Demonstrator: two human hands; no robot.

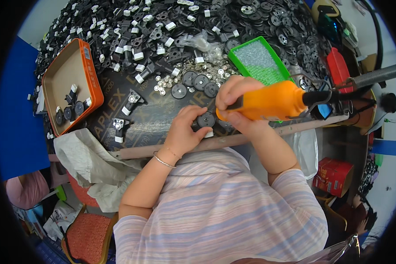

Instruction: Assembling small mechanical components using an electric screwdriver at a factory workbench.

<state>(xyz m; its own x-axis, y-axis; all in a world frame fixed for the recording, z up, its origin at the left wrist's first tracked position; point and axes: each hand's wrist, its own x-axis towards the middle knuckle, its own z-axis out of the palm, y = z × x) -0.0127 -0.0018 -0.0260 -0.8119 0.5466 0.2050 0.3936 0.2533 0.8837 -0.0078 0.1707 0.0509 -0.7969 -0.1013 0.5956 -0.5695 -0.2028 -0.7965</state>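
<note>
My right hand [233, 94] grips an orange powered screwdriver [273, 102] lying nearly level, its tip pointed at a black round wheel part [206, 119] near the table's front edge. My left hand [185, 132] holds that wheel part steady from the left, fingers curled around it. A small white piece shows just under the part. More black wheels [193, 81] and a scatter of small silver washers [187, 70] lie just beyond my hands.
An orange tray [94, 83] with a few assembled black parts stands at the left. A green tray [244, 50] sits behind the screwdriver. A big heap of black and white parts [163, 26] fills the back. A grey cloth [88, 160] hangs at the front left.
</note>
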